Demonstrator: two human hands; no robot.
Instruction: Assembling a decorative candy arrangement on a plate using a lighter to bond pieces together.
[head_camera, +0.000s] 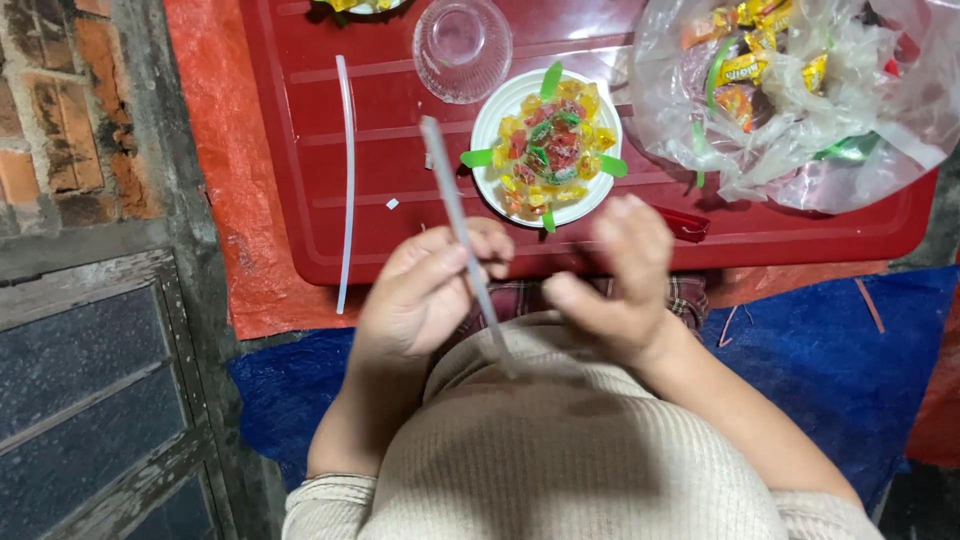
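Red bench carries a white plate of sweets while my left hand pinches a clear stick and my right hand hovers open, empty.

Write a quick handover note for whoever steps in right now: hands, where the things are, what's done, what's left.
Left hand: pinching a clear straw, held slanting over the lap.
Right hand: empty, fingers curled, close to the straw.
On the red tray: white plate piled with candies and green strips, upturned clear cup, second straw, bag of candies.
Done: the plate is filled.
Left: the held straw is not yet placed anywhere.
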